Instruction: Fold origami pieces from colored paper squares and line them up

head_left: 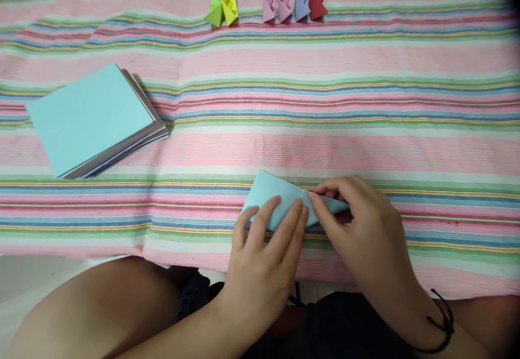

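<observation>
A light blue sheet of origami paper (280, 190), folded to a long pointed shape, lies on the striped cloth near the table's front edge. My left hand (264, 256) rests on it with fingers spread, pressing it flat against the cloth. At the paper's right part, my right hand (361, 223) pinches the upper edge between thumb and fingers. The narrow tip of the paper points right, under my right hand. Part of the paper's lower edge is covered by my left fingers.
A stack of coloured paper (91, 121), light blue on top, lies at the left. Along the back stand folded paper pieces: a green one (216, 10), a yellow one (230, 7), two pink ones (270, 2), a blue one (301, 1) and a red one (317, 1).
</observation>
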Available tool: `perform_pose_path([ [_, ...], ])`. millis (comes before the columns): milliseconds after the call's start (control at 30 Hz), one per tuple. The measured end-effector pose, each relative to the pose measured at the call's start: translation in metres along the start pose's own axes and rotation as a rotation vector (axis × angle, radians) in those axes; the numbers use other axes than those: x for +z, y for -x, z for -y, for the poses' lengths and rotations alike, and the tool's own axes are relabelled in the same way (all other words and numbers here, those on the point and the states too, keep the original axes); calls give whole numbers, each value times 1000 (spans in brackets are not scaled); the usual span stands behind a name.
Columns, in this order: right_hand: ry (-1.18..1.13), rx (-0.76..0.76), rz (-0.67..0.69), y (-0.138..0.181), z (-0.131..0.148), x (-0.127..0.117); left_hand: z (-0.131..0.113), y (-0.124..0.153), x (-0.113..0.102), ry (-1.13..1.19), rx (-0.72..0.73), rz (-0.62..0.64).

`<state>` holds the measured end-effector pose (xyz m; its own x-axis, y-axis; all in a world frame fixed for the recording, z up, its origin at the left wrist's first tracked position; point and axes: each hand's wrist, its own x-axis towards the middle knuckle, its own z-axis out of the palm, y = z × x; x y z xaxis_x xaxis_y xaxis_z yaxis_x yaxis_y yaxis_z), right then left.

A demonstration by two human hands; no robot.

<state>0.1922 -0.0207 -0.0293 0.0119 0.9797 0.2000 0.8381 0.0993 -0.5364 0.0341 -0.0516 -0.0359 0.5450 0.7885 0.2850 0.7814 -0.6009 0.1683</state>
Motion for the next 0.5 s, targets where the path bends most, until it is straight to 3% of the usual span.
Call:
perform_pose_path([
  [333, -22, 35, 47, -10, -3, -1, -2, -1, 0, -2, -2, 2],
  [500, -26, 35, 72, -13, -5, -1, 4, -3, -11, 170, -52, 106],
])
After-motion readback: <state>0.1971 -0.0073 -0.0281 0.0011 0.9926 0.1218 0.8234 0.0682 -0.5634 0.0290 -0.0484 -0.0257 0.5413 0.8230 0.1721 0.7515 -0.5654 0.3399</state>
